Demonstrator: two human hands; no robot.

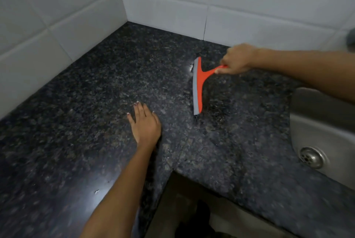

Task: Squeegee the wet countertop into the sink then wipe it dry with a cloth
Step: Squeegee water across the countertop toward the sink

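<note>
One squeegee (198, 84) is in use on one dark speckled granite countertop (96, 122), an L-shaped surface set into a corner of white wall tiles (57, 17). The squeegee has an orange T-shaped frame and a grey rubber blade; the blade edge lies against the counter, running from far to near, with the handle pointing toward the right. A small bright patch of water sits at the far end of the blade, on its left side.

Two hands are in view. The right hand (237, 59) is closed around the orange handle, its fingers curled over the end so that only a short part of the handle shows between hand and frame. The left hand (146, 124) lies palm-down on the counter with fingers straight and slightly spread, holding nothing, well apart from the squeegee and to its near left.

One stainless steel sink (324, 122) is set into the counter at the right edge of the view, with one round drain (311, 157) visible in its basin. The squeegee stands near the sink, between it and the left hand.
</note>
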